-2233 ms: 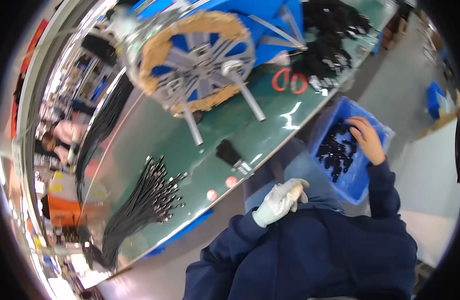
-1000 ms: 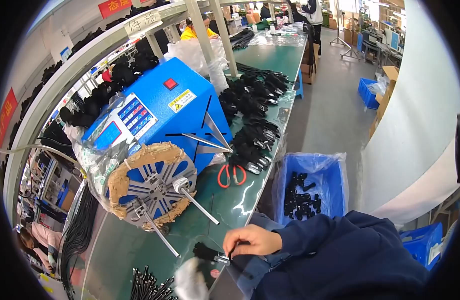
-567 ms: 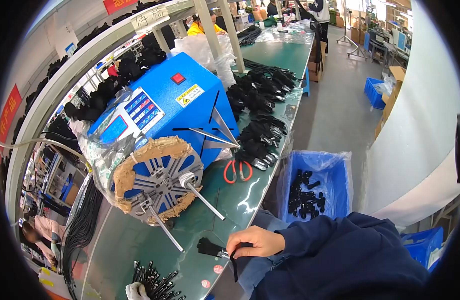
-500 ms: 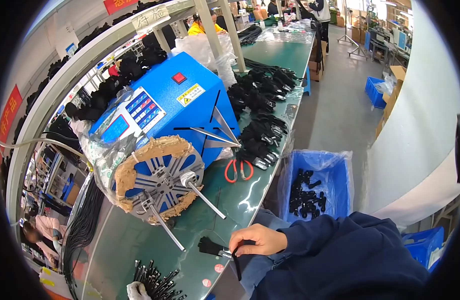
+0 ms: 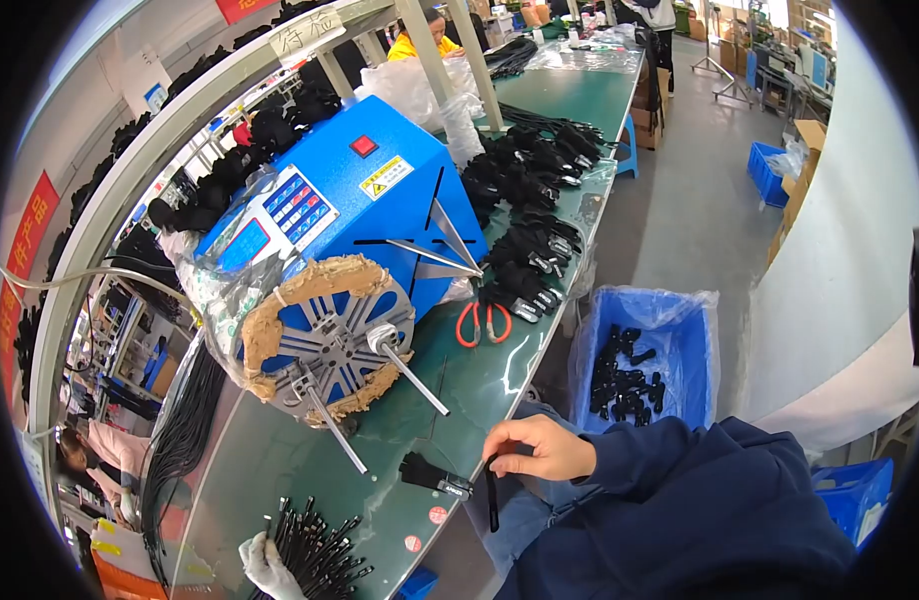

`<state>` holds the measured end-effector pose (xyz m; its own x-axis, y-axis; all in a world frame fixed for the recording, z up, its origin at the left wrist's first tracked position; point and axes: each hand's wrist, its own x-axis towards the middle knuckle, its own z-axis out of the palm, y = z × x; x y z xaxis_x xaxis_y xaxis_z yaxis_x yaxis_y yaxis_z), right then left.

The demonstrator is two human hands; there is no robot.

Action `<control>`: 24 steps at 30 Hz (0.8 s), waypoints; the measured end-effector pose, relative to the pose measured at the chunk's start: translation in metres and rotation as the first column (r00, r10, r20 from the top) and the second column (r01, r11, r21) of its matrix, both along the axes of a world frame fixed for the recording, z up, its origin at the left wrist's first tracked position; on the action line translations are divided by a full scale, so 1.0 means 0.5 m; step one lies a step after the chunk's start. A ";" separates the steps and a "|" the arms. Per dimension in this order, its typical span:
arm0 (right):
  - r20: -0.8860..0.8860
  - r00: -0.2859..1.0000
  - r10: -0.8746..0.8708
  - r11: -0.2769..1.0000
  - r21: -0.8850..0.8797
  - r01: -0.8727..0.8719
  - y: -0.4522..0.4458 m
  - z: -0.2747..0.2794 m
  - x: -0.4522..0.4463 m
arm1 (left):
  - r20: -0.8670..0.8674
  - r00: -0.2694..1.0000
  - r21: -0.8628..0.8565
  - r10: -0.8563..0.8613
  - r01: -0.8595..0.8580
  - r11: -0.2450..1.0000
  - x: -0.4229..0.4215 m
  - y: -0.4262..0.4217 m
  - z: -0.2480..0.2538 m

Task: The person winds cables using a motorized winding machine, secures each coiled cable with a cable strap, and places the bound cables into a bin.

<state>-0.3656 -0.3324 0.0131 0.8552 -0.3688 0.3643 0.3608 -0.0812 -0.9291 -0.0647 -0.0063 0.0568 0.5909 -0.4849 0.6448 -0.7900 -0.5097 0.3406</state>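
Note:
My bare right hand (image 5: 542,448) pinches the top of a thin black strap (image 5: 494,498), which hangs down past the bench edge. Just left of it, a small black bundle (image 5: 435,475) with a printed white label lies on the green bench. At the bottom left, my left hand (image 5: 268,568), in a white glove, is closed around a bunch of thin black cables (image 5: 320,545) with shiny tips fanning upward. Part of that hand is cut off by the frame.
A blue winding machine (image 5: 345,160) with a slatted wheel (image 5: 330,345) and two metal rods stands on the bench (image 5: 460,395). Orange-handled scissors (image 5: 483,325) and several black bundles (image 5: 535,250) lie beyond. A blue bin (image 5: 685,350) holds black pieces.
My right hand has moved slightly up and right with the strap, away from the labelled bundle. More of the gloved left hand shows. The whole view has shifted a little.

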 end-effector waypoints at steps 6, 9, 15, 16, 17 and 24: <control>-0.033 0.999 -0.005 0.984 -0.180 -0.001 -0.006 0.037 0.024 | 0.082 0.946 -0.133 -0.315 0.323 0.937 -0.169 -0.110 0.122; -0.013 1.000 -0.013 0.977 -0.214 0.010 0.001 0.092 0.032 | -0.140 0.886 -0.169 -0.443 0.420 0.892 -0.273 -0.186 0.117; 0.143 0.986 -0.086 0.996 0.035 0.082 -0.011 0.088 0.073 | -0.045 0.896 -0.220 -0.442 0.423 0.879 -0.313 -0.311 0.082; 0.152 0.985 -0.078 0.997 0.020 0.076 -0.014 0.088 0.078 | -0.001 0.903 -0.241 -0.429 0.416 0.877 -0.306 -0.315 0.075; 0.159 0.984 -0.076 0.997 0.010 0.076 -0.014 0.086 0.079 | 0.009 0.905 -0.238 -0.426 0.416 0.878 -0.302 -0.315 0.076; 0.152 0.984 -0.096 0.984 -0.134 0.117 -0.004 0.100 0.087 | 0.085 0.887 -0.210 -0.455 0.462 0.862 -0.290 -0.305 0.076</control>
